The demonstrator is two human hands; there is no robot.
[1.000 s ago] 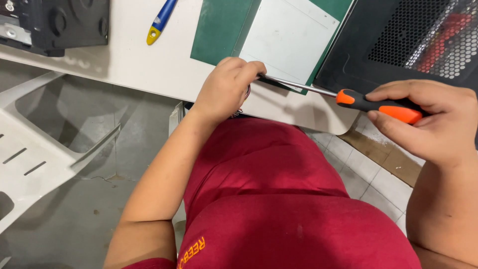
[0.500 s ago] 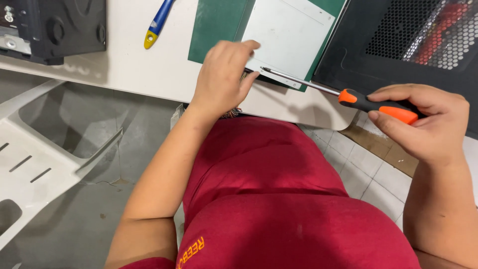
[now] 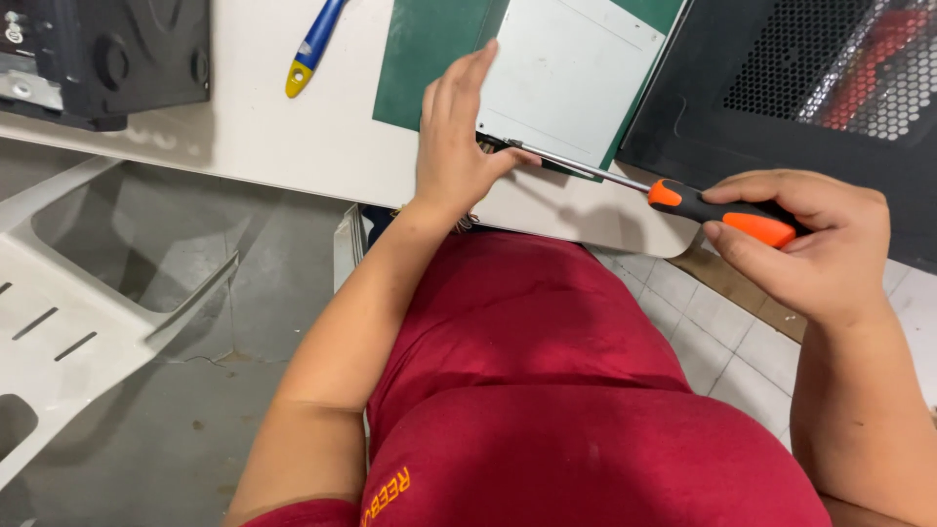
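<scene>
Two hands work at the near edge of a white worktop (image 3: 293,146), seen from above. The right hand (image 3: 815,244), at the right of the frame, is closed around the orange-and-black handle of a screwdriver (image 3: 717,210), thumb pressed along the grip. Held nearly level, the tool sends its thin steel shaft up and to the left, so the tip meets the lower left corner of a flat grey metal box (image 3: 571,73). The exact contact point is hidden behind the other hand's thumb.

The left hand (image 3: 459,137) is flat and open, gripping nothing, with fingers stretched upward over the left edge of the box and the thumb reaching right to touch the shaft near its tip. That pose looks like a way to pin the box down and steady the tip at once.

The box lies on a dark green cutting mat (image 3: 429,59), probably to spare the worktop and stop sliding. A black perforated computer case (image 3: 781,78) stands just right of the mat. A blue-and-yellow tool (image 3: 312,44) lies apart at upper left, beside a black device (image 3: 107,54). A white plastic chair (image 3: 68,322) sits at lower left.
</scene>
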